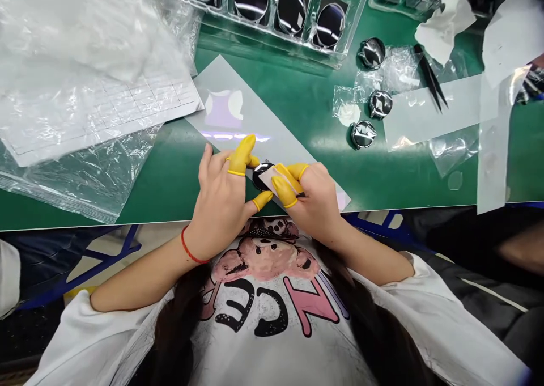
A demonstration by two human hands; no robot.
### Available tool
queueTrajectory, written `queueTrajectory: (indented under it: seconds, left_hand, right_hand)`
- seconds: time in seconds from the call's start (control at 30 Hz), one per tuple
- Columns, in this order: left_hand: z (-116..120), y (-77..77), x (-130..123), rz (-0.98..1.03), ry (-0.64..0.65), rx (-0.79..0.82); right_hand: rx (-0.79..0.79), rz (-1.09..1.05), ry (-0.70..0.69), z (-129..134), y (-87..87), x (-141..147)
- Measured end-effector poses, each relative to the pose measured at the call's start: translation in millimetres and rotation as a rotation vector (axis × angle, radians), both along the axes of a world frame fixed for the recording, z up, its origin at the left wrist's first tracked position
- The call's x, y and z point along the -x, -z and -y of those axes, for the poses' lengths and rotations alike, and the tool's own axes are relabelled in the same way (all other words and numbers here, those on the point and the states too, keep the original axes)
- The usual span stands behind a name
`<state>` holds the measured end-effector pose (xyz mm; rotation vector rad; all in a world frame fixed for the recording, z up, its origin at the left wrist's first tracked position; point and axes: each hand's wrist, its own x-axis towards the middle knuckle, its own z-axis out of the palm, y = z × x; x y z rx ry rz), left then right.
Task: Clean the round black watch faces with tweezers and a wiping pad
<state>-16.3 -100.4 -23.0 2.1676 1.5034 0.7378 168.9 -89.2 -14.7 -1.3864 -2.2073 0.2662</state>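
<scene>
The black disc [258, 178] sits between the two hands, close to the middle of the surface's [170, 170] front edge, over the near part of a translucent sheet [272, 131]; whether it rests there or is lifted, I cannot tell. The left hand [223, 193] pinches it from the left, thumb below and a finger above. From the right, the right hand [317, 196] grips a pale flat piece [268, 175] that overlaps the disc's right side — its long axis slanting down toward the surface's front right corner. Both hands are equally near. The disc looks round and glossy, with bright reflections — its right part is hidden.
</scene>
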Motion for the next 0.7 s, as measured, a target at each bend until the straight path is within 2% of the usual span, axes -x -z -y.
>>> queueTrajectory:
  seconds: [0.13,0.23,0.33,0.47,0.57,0.7]
  left_hand:
    - [-0.6,-4.4,-1.1,-0.011,-0.029,0.05]
    - [-0.2,-6.5,-2.9,-0.019,-0.042,0.042]
    - [-0.2,-6.8,-3.8,-0.022,-0.032,0.037]
    - [-1.2,-6.2,-3.1,-0.019,-0.023,0.03]
    - [-1.2,-6.4,-2.5,-0.019,-0.018,0.044]
    - [-0.6,-7.5,-3.3,0.002,-0.041,0.066]
  right_hand:
    - [0.013,0.053,0.139,-5.8,11.5,-11.3]
    - [0.071,0.039,0.237,-11.0,12.1,-22.6]
    - [0.158,-0.045,0.2,-13.1,0.5,-24.6]
    - [0.171,-0.045,0.035,-12.5,-11.9,-12.9]
    - [0.131,0.018,0.014,-15.4,-3.6,-8.4]
    - [0.104,0.075,0.145,-22.2,12.1,-17.1]
